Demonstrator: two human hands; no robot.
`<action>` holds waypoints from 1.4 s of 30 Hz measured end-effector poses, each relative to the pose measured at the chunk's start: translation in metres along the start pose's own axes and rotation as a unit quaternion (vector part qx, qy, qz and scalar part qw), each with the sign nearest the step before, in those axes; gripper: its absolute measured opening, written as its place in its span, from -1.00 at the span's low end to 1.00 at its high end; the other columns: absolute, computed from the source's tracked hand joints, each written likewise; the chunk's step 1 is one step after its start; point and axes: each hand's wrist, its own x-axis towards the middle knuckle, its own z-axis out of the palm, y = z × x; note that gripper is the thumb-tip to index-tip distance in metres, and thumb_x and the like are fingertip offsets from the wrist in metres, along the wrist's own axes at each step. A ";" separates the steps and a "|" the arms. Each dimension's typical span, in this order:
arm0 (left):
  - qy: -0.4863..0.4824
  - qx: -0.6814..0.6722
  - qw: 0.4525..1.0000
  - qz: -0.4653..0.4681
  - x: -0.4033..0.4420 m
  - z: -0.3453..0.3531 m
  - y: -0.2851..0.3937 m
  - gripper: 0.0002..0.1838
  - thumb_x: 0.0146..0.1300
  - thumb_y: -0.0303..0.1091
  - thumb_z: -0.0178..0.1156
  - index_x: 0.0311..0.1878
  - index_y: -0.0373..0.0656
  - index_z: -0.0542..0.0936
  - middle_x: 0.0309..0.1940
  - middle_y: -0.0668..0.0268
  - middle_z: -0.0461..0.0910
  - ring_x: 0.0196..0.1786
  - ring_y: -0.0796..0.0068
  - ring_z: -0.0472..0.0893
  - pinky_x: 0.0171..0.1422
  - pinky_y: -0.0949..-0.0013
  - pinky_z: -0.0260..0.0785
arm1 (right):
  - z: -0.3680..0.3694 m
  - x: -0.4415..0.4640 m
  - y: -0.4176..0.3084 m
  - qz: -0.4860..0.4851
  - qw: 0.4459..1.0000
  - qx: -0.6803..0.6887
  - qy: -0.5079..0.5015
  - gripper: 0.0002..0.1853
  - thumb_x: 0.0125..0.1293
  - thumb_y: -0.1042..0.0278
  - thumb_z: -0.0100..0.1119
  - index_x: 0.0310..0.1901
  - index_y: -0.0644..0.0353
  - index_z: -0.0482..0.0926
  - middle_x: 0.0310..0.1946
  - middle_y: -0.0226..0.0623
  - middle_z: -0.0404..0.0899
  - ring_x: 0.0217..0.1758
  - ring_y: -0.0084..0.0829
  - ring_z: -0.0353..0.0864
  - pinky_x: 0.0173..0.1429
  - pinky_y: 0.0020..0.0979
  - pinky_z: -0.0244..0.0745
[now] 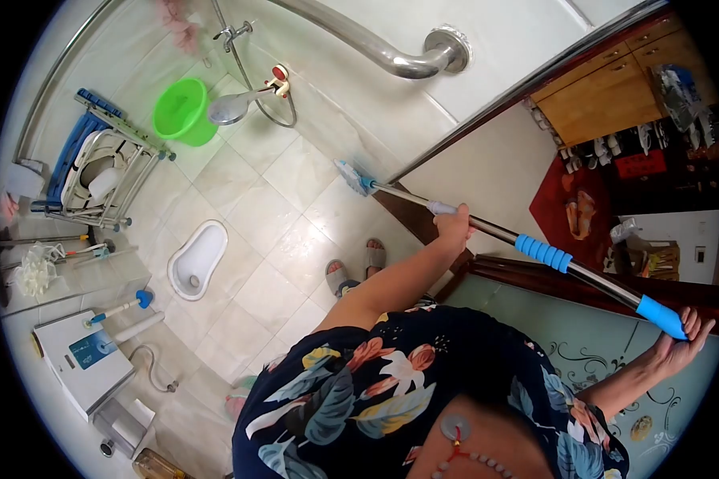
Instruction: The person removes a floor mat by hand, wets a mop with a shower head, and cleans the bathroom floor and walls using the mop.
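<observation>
A long-handled scrub brush (495, 230) runs slantwise across the view, with a metal pole and blue grips. Its blue and white brush head (354, 178) is down at the floor beside the wall and door threshold; the exact kind of bristle or pad is hard to tell. Closed around the middle of the pole, just below the grey collar, is my left hand (454, 226). My right hand (677, 345) wraps the blue grip at the pole's upper end. My feet, in grey slippers (375, 254), stand on the tiles near the brush head.
A squat toilet (197, 261) is set in the tiled floor. Beyond it are a green bucket (180, 112), a folded commode chair (104, 168) and a shower head (229, 109). A grab bar (351, 40) juts from the wall. The doorway at right shows shoes and cabinets (603, 92).
</observation>
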 end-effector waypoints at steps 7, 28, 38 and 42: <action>0.015 -0.002 1.000 0.025 -0.002 -0.001 0.002 -0.68 0.15 -0.24 0.16 -0.46 -0.36 0.39 -0.60 0.18 0.47 -0.69 0.46 0.45 -0.73 0.47 0.19 | -0.011 0.004 -0.003 0.018 0.999 0.003 -0.026 -0.55 0.39 0.44 0.02 -0.66 0.06 0.11 -0.72 -0.43 0.05 -0.56 -0.48 0.02 -0.34 -0.37 0.06; -0.030 0.021 0.999 0.004 -0.002 -0.005 -0.009 -0.44 0.12 -0.28 0.20 -0.15 -0.40 0.04 -0.49 0.02 0.44 -0.68 0.37 0.45 -0.72 0.39 0.26 | 0.002 -0.013 -0.005 -0.009 0.995 -0.039 0.090 -0.51 0.41 0.41 -0.01 -0.67 0.04 0.05 -0.72 -0.46 -0.03 -0.57 -0.50 -0.06 -0.39 -0.39 0.02; -0.051 0.114 0.989 -0.080 -0.017 0.000 -0.048 -0.66 0.18 -0.16 0.14 -0.37 -0.33 0.47 -0.51 0.19 0.55 -0.62 0.49 0.52 -0.69 0.52 0.26 | -0.008 -0.022 -0.041 -0.023 0.996 -0.063 0.060 -0.55 0.39 0.45 0.02 -0.66 0.05 0.12 -0.72 -0.45 0.04 -0.57 -0.50 0.01 -0.35 -0.40 0.08; -0.063 0.112 0.988 -0.086 -0.018 0.001 -0.055 -0.68 0.18 -0.18 0.12 -0.46 -0.30 0.49 -0.55 0.19 0.55 -0.63 0.50 0.52 -0.70 0.53 0.26 | -0.005 -0.027 -0.045 -0.035 0.994 -0.078 0.062 -0.58 0.43 0.44 -0.06 -0.62 0.07 0.11 -0.71 -0.45 0.00 -0.58 -0.50 -0.03 -0.39 -0.39 0.06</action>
